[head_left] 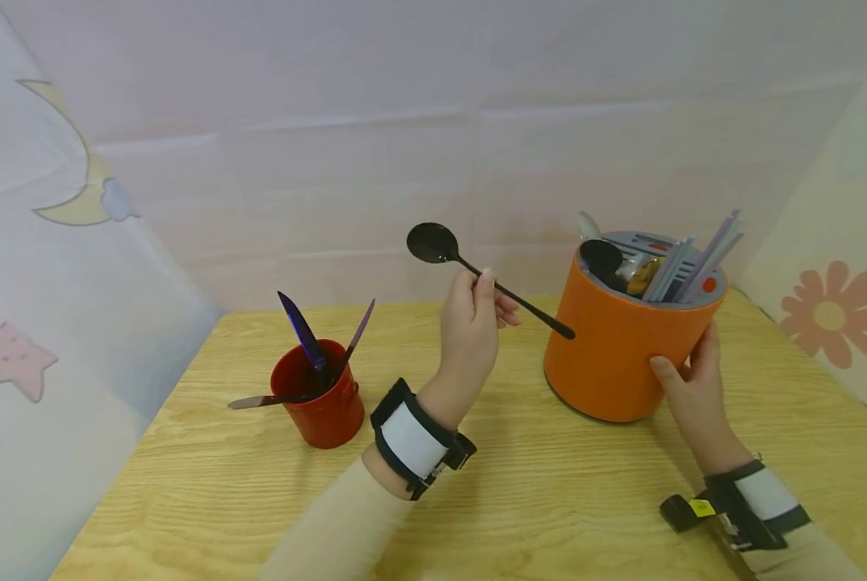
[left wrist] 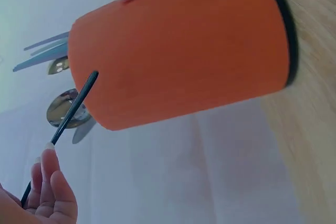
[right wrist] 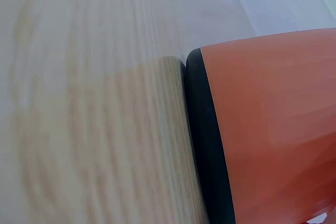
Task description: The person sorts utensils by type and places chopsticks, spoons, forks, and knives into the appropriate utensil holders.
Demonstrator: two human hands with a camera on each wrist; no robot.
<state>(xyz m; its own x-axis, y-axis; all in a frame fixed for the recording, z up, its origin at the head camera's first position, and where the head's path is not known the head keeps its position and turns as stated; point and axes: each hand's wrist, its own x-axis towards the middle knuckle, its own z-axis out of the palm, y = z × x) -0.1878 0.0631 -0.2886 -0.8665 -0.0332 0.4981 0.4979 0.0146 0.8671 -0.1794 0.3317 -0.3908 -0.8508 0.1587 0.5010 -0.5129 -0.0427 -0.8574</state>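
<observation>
My left hand [head_left: 470,319] pinches a black long-handled spoon [head_left: 433,242] by the middle of its handle. Its bowl points up to the left, and in the head view the handle end overlaps the holder's side. In the left wrist view, the fingers [left wrist: 51,182] are around the thin handle [left wrist: 79,100]. At the right stands an orange round utensil holder [head_left: 611,347] with a grey slotted top, bearing several spoons and pale blue-grey utensils [head_left: 709,250]. My right hand [head_left: 698,395] grips its near right side, thumb in front; the other fingers are partly hidden.
On the left of the wooden table [head_left: 535,500] stands a small red cup [head_left: 335,420]. A dark-bladed knife [head_left: 301,331] and other slim utensils lean out of it. A pale cloth backdrop [head_left: 332,194] rises behind the table.
</observation>
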